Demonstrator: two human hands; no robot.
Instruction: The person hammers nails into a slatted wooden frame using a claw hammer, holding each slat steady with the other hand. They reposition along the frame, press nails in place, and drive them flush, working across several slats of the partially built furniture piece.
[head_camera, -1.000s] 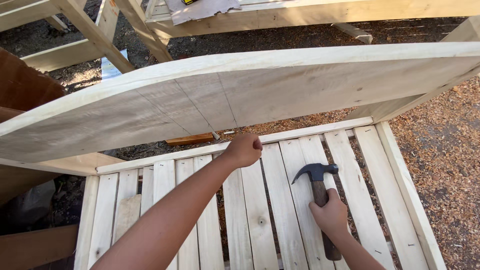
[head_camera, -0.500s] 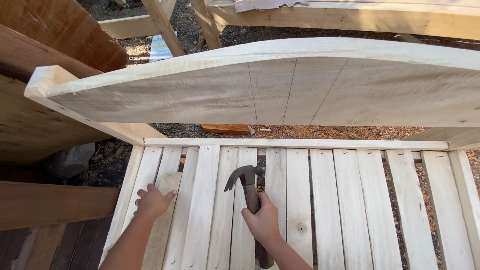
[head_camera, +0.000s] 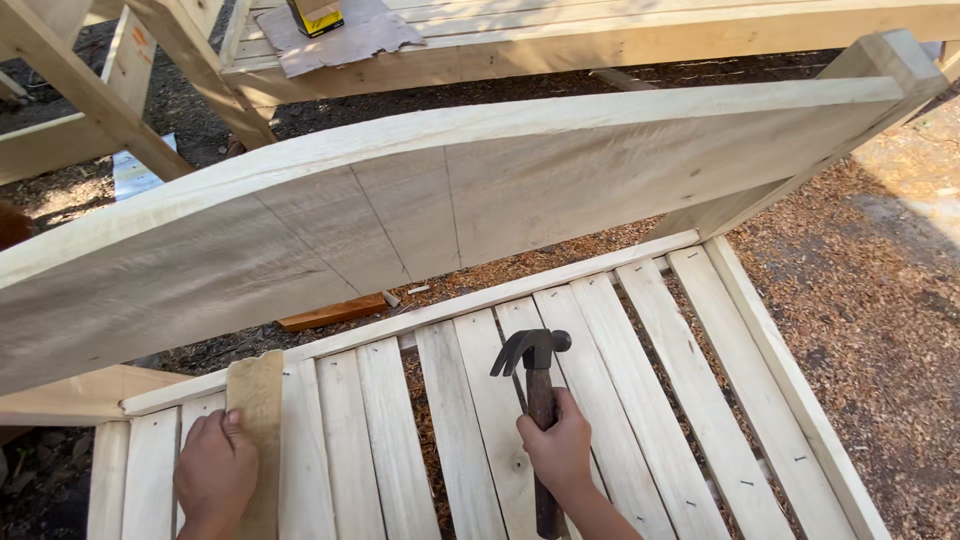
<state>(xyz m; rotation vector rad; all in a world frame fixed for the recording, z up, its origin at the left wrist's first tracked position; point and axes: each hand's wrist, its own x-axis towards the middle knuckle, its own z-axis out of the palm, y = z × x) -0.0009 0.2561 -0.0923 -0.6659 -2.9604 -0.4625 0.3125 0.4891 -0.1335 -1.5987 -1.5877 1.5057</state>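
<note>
Right hand (head_camera: 560, 452) grips a dark claw hammer (head_camera: 536, 400); left hand (head_camera: 215, 472) pins a short loose plank (head_camera: 257, 420) near the slatted frame's (head_camera: 700, 400) left edge; it could slip sideways

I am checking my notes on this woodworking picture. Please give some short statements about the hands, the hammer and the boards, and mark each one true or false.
1. The right hand grips a claw hammer by its handle. True.
2. The left hand holds a saw. False: it rests on a short loose board lying on the slats.
3. The hammer head touches the large curved panel. False: it is above the slats, apart from the panel.
4. Wood chips cover the ground at the right. True.
</note>
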